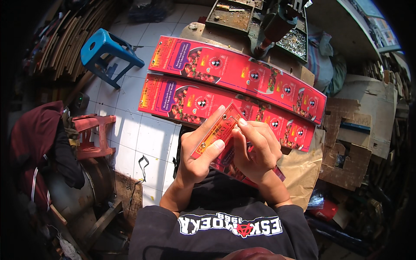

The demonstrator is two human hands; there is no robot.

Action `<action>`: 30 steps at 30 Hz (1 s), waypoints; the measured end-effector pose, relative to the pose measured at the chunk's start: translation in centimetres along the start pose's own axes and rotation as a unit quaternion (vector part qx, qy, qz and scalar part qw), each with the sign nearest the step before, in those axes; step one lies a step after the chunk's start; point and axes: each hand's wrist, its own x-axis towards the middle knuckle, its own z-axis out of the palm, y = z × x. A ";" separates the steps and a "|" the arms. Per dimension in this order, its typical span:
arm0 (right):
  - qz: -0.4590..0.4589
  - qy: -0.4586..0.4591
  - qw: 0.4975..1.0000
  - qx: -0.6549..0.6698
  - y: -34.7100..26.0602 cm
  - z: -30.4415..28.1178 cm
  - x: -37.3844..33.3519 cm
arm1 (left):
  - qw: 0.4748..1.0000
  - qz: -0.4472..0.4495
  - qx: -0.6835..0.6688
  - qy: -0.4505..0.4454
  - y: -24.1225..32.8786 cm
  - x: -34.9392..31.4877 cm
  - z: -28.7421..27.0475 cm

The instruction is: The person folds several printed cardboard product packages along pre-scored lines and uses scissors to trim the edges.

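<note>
While both hands gripped a folded red printed card [219, 132] above the lap, the left hand [200, 151] pinched its edge and the right hand [255, 149] closed around its lower part. Beyond it, two long red printed sheets [234, 86] lay across the near edge of a cluttered counter [197, 32]. White floor tiles [143, 134] spread left, carrying a blue plastic stool [106, 54] and a red stool [93, 134]; torn cardboard [359, 130] was piled right.

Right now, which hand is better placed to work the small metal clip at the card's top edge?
The right hand, probably: its fingertips already pinch at the small metal clip on the red printed card, while the left hand is wrapped around the card's edge, steadying it.
</note>
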 end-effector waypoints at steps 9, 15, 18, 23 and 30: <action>0.275 -0.132 0.926 0.221 2.1 -3.8 -1.8 | 0.991 -0.010 -0.132 0.028 -1.2 -0.2 -0.1; 0.390 -0.196 0.828 0.351 3.1 -5.7 -2.8 | 0.988 -0.014 -0.149 0.035 -1.7 -0.3 0.0; 0.444 -0.154 0.813 0.345 2.8 -6.4 -2.2 | 0.988 0.009 -0.148 0.039 -2.4 -0.5 -0.6; 0.427 -0.070 0.849 0.304 3.9 -7.8 -2.1 | 0.980 0.045 -0.186 0.058 -2.5 -0.5 -2.6; 0.434 -0.028 0.858 0.275 4.6 -9.0 -2.1 | 0.994 0.079 0.044 0.066 -2.7 -0.9 -7.6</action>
